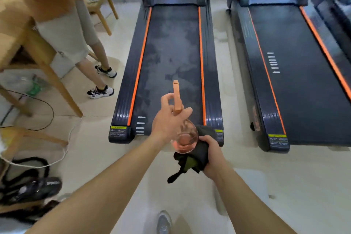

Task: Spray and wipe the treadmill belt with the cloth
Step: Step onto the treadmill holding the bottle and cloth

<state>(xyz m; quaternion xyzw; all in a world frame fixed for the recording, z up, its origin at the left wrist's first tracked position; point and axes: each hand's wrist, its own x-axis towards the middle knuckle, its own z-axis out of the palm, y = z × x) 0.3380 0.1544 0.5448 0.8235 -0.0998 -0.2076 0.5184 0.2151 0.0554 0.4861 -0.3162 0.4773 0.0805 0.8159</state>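
A black treadmill belt (171, 47) with orange side strips runs away from me, patchy with darker wet-looking blotches. My left hand (169, 119) grips the neck of a clear spray bottle (185, 138) with an orange trigger head (177, 97) that points up the belt. Just below it, at the belt's near end, my right hand (211, 153) holds a bunched dark cloth (193, 159) with a green patch; a strip of it hangs down.
A second treadmill (296, 74) lies parallel on the right. Another person's legs and sneakers (101, 81) stand left of the belt, by wooden furniture legs (57, 83). Cables (47, 112), bags and sandals (30, 190) litter the floor at the lower left. My shoe (164, 222) is below.
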